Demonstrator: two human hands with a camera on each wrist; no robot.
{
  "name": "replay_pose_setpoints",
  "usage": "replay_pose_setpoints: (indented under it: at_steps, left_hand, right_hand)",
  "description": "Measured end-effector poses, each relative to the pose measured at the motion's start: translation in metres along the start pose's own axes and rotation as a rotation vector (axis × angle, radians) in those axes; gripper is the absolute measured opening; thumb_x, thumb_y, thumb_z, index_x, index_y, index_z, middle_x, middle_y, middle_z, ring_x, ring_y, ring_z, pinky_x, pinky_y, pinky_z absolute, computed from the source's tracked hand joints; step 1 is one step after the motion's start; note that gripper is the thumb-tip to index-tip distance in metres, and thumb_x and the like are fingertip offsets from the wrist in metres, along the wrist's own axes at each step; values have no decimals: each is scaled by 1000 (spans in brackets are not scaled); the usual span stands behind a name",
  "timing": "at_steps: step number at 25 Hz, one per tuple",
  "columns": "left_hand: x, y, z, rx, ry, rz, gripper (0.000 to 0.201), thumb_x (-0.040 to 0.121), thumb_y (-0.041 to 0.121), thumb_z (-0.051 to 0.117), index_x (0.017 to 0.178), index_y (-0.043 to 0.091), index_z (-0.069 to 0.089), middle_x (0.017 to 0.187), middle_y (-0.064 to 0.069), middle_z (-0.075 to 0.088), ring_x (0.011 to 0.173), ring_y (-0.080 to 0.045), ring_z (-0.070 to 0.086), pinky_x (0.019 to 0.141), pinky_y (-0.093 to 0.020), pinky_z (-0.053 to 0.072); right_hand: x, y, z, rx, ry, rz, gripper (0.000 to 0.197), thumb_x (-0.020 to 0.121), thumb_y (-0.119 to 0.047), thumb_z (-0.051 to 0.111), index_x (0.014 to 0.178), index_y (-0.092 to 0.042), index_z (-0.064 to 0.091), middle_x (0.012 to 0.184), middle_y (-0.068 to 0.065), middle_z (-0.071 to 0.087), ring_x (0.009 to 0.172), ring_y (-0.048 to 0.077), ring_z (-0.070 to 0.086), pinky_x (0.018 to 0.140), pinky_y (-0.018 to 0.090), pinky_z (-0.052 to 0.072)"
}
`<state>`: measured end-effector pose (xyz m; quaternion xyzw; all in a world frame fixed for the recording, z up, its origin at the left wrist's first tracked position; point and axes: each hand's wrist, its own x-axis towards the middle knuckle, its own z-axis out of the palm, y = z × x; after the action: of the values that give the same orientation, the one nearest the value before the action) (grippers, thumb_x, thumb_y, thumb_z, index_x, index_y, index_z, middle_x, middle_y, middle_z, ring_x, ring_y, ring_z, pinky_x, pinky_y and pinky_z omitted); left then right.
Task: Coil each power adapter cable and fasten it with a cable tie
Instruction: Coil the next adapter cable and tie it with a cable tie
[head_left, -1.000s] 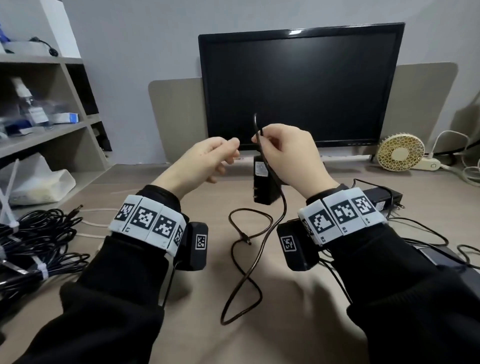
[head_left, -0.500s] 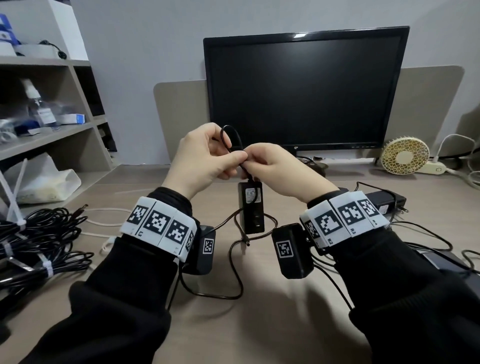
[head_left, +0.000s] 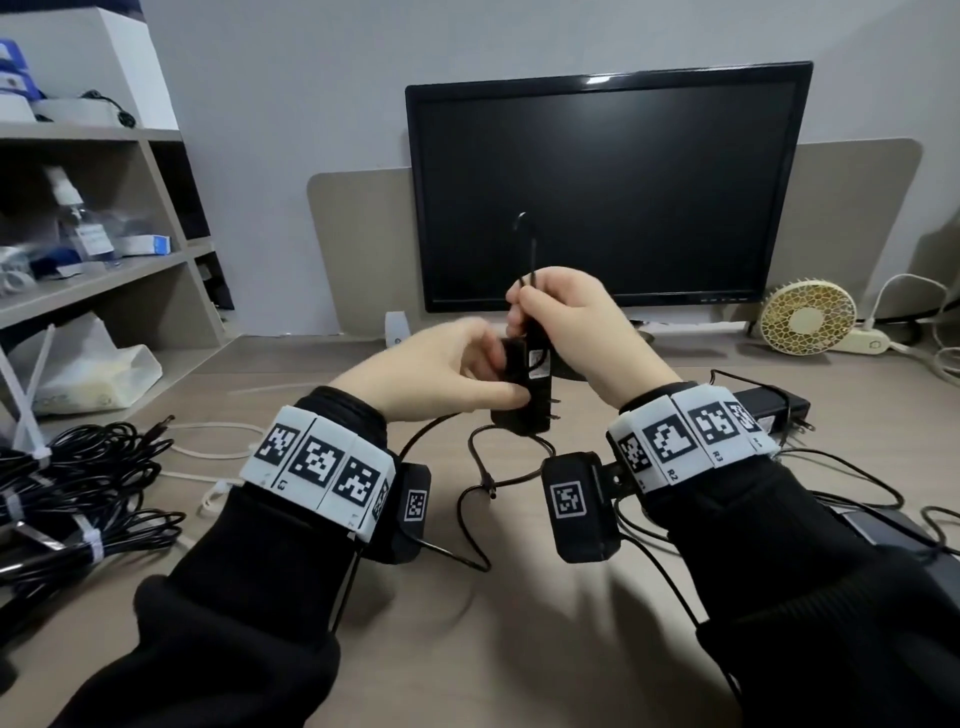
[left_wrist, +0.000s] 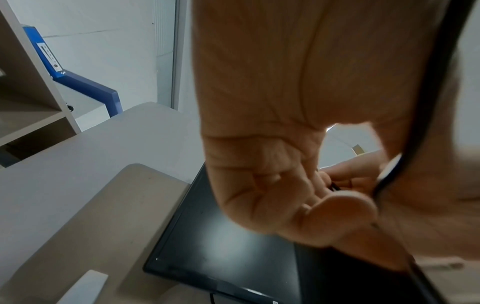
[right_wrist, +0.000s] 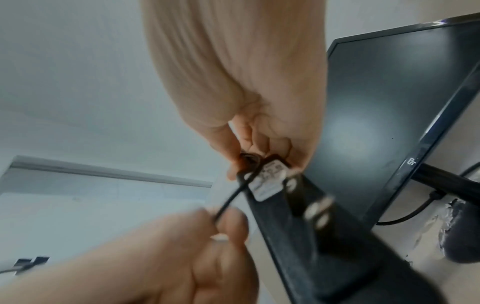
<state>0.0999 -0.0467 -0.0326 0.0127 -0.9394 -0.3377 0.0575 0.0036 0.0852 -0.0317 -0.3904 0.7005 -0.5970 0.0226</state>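
Note:
A black power adapter (head_left: 524, 400) with a white label hangs upright above the desk. My right hand (head_left: 524, 312) pinches its top end together with folded turns of its thin black cable (head_left: 531, 249), which stick up above the fingers. In the right wrist view the adapter (right_wrist: 298, 216) shows its two metal prongs (right_wrist: 319, 211) below my right hand (right_wrist: 246, 162). My left hand (head_left: 498, 374) sits lower, beside the adapter, and pinches the cable (right_wrist: 228, 201) between thumb and fingers. In the left wrist view the cable (left_wrist: 405, 144) runs along the palm. Its loose end (head_left: 483, 488) lies on the desk.
Several coiled, tied black cable bundles (head_left: 78, 499) lie at the left, with white cable ties (head_left: 208, 460) on the desk beside them. Another adapter (head_left: 769, 402) and cables lie at the right. A monitor (head_left: 608, 192), a small fan (head_left: 808, 317) and shelves (head_left: 93, 280) stand behind.
My left hand has dropped from the top of the adapter to its side, still pinching the cable. My right hand has risen, and the cable loop now stands above it.

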Motion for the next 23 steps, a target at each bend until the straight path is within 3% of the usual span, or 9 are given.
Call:
replay_pose_setpoints:
  at_steps: [1,3,5,8,11,14,18,21,23]
  left_hand:
    - [-1,0,1,26,-71,-9,13,90,33,60,88,20,57,78,6,69,62,-6,54,63,-23,44]
    - [-2,-4,-2,1,-132,-56,26,99,29,45,80,19,60,69,8,66,61,-6,48,59,-20,39]
    - [-4,-13,-10,9,-95,-104,32,100,28,41,75,19,59,68,11,63,65,-7,47,61,-20,37]
    - [-8,-30,-20,12,7,-175,34,101,27,39,70,19,53,67,12,53,62,-9,40,57,-20,32]
    - [-12,-37,-27,-374,5,-216,32,94,26,46,63,20,41,63,7,38,49,-6,28,44,-15,18]
    - [-16,-37,-35,-650,9,-147,25,81,30,45,58,21,38,60,6,30,44,-4,22,39,-14,10]
    - [-18,-30,-38,-745,151,-44,29,86,28,57,67,15,39,61,5,32,38,1,28,33,-9,23]
    - [-17,-23,-37,-705,265,26,21,82,33,52,75,13,53,60,7,47,42,-1,45,42,-14,42]
    - [-15,-18,-36,-693,281,64,21,89,31,48,86,13,60,65,8,50,50,-5,52,49,-16,46]
  right_hand:
    - [2,2,-3,86,54,14,19,97,-5,44,90,-13,59,69,-3,59,67,9,59,68,24,51]
    - [5,5,-7,218,154,30,21,95,2,41,98,-11,57,68,-2,58,68,11,61,69,23,51]
    - [6,4,-13,313,261,17,24,94,6,37,105,-8,53,69,-1,56,66,10,60,67,20,51]
    - [9,0,-25,449,346,3,23,93,7,36,98,-10,51,76,0,54,58,7,54,60,19,46]
    - [7,-5,-22,423,233,32,29,91,9,34,92,-14,51,72,-2,48,50,4,41,54,17,37]
    - [0,-11,-6,139,58,51,29,88,8,35,87,-16,51,75,-3,46,53,0,39,54,12,34]
    - [-7,-13,7,-102,-65,41,12,93,-17,45,82,-19,42,78,-4,44,66,9,40,69,28,37]
    - [-14,-15,14,-246,-157,18,16,98,-29,43,86,-18,43,73,-7,43,65,10,40,65,29,37]
    - [-16,-16,19,-285,-198,23,19,100,-32,39,91,-17,47,75,-7,46,68,9,42,67,30,38]
